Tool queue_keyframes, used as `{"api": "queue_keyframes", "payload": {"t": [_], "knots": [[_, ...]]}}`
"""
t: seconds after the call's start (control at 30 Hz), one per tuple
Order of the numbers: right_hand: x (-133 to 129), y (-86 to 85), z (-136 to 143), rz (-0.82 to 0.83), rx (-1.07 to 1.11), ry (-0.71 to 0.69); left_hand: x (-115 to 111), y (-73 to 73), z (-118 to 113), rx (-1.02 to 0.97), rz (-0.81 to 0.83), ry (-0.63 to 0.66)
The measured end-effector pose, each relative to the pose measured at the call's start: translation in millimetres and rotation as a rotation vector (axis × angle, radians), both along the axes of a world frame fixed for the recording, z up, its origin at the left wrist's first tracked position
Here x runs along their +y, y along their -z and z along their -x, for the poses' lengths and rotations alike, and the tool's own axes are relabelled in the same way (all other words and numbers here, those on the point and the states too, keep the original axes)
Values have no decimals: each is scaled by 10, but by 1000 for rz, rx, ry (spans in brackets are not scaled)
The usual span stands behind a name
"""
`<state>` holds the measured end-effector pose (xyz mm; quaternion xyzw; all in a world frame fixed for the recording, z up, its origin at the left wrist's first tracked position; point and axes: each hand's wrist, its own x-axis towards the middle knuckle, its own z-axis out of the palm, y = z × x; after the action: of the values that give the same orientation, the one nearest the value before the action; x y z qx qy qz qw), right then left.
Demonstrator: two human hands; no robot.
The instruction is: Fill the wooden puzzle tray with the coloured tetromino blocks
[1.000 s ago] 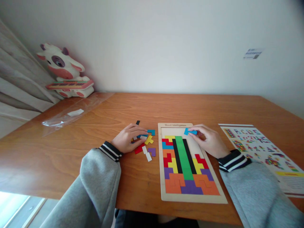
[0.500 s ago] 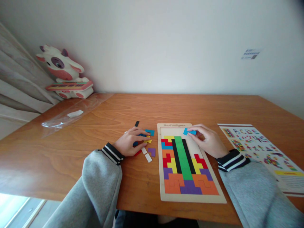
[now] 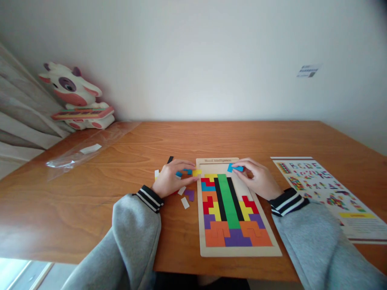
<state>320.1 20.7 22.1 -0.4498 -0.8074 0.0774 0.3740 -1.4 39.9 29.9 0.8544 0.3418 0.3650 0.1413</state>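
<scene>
My right hand (image 3: 256,177) pinches a blue puzzle piece (image 3: 236,168) above the upper part of the wooden puzzle board (image 3: 242,251). At the board's left edge, my left hand (image 3: 175,176) has a yellow puzzle piece (image 3: 197,172) between thumb and fingertips. Colored pieces fill the board's lower part, with a long green strip (image 3: 229,201) up the middle between two black ones. Loose pieces lie under and around my left hand, among them a purple piece (image 3: 189,195) and a white piece (image 3: 185,202); my fingers partly cover some blue ones.
A printed pattern sheet (image 3: 329,189) lies right of the board. Toward the back left are a clear plastic bag (image 3: 69,159) and a cow-shaped toy keyboard (image 3: 81,100) near the curtain. A white wall borders the wooden table's (image 3: 127,241) back edge.
My left hand has moved right from the loose pieces to the board's edge, now with the yellow piece in its fingers. My right hand still holds the blue piece; the view shifted slightly.
</scene>
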Motion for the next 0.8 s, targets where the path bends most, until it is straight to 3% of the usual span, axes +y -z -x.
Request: {"api": "queue_keyframes", "payload": {"t": [0.13, 0.27, 0.4, 0.63, 0.8], "knots": [[3, 12, -1, 1, 6, -5, 111, 58, -258, 54, -59, 21], [3, 13, -1, 0, -9, -13, 221, 137, -347, 99, -65, 20], [0, 2, 2, 6, -1, -20, 235, 150, -326, 145, -58, 12], [-8, -3, -6, 15, 0, -17, 121, 78, -216, 292, -105, 113], [-11, 12, -14, 22, -24, -94, 108, 74, -173, 338, -141, 106]]}}
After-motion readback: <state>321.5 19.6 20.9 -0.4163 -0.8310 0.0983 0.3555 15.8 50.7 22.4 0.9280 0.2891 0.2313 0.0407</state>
